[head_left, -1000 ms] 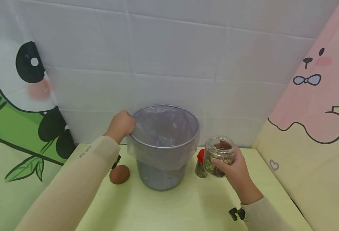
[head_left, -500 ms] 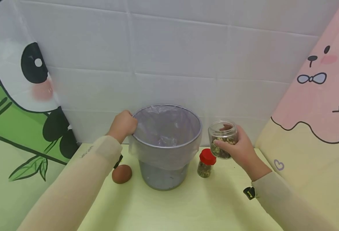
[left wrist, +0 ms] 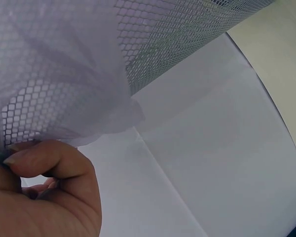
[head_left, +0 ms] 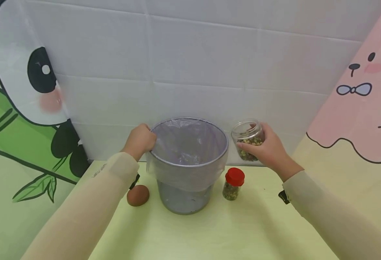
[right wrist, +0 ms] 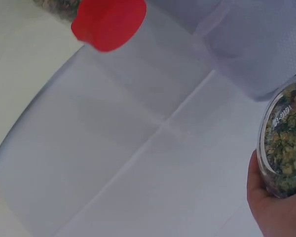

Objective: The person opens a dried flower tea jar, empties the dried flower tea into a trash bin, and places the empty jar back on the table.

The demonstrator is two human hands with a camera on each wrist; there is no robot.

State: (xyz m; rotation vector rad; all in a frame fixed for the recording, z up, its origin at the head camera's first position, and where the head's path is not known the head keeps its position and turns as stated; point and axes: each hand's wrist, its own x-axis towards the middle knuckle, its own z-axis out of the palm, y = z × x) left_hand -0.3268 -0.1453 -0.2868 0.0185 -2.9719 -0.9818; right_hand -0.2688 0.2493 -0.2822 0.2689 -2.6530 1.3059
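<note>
Gripping the bin (head_left: 184, 203) by rim (head_left: 190, 166) and bag (head_left: 181, 180) with the left hand (head_left: 140, 140); holding the big jar (head_left: 243, 138) in the right hand (head_left: 271, 153), mouth up, in the air beside the bin, not touching the small jar (head_left: 232, 185). Probably best holding both steady, not spilling bits (head_left: 253, 141).

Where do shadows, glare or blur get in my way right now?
Head: soft shadows on the table; left wrist: the pale bag hazily veils part of the bin's mesh; right wrist: small glare on the held jar, red lid slightly soft.
</note>
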